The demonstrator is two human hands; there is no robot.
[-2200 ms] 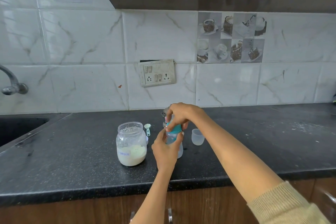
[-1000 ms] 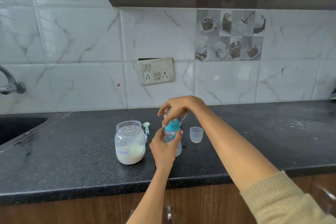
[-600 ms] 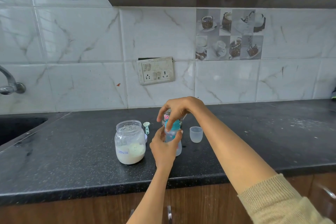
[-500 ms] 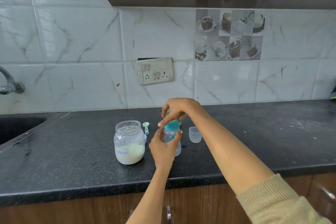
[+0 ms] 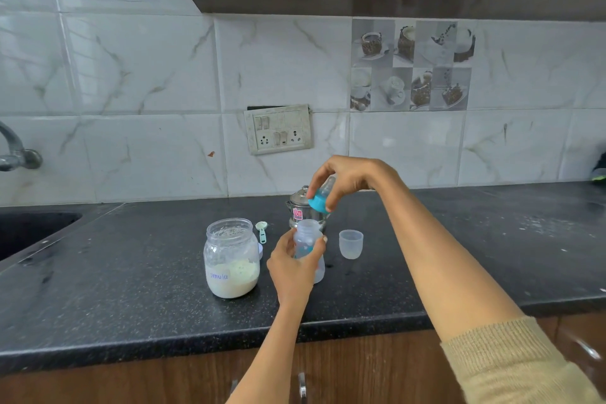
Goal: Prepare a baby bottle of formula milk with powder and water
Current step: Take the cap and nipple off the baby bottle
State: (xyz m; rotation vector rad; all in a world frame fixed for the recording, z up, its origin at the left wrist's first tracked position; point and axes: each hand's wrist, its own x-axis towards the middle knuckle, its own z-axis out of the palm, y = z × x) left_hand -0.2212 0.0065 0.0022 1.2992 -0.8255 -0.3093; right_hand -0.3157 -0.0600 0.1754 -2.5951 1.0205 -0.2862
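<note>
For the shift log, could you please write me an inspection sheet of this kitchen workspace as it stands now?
Surface: black speckled stone counter, pale dusty smears at the far right.
Job's things: clear plastic baby bottle upright, open; blue teat collar lifted off; glass formula jar lidless, part full of white powder; pale green scoop behind it; steel lidded pot; clear bottle cap mouth up.
Clutter: nothing seen.
Grippers: left hand grips the bottle; right hand holds the collar.
Cables: nothing seen.
Surroundings: wall socket panel, marbled tiles, sink and tap on the left.
</note>
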